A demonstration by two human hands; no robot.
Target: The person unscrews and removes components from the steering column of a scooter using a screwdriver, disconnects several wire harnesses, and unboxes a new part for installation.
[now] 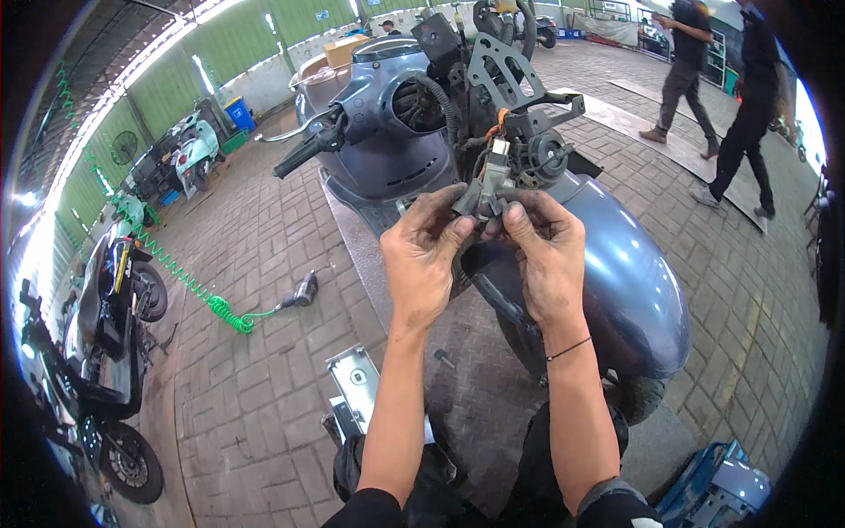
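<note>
Both of my hands are raised at the stripped front of a blue-grey scooter [387,154]. Between the thumb and fingers of my left hand [418,251] is a small grey-black wiring connector [484,198], pinched from its left side. My right hand [550,251] grips the same piece from the right, its thumb pointing up. Grime darkens the fingertips of both hands. Just above them stands a pale plug [499,148] with orange wires [495,125]. A round black horn [547,158] sits close to the right fingers. Fingers partly cover the connector's lower end.
A pierced metal bracket [502,75] rises above the hands. Below right curves the glossy front fender [616,273]. An air tool [304,289] on a green coiled hose [224,312] lies on the brick floor. Two people [744,106] walk at right. Motorcycles [110,352] stand at left.
</note>
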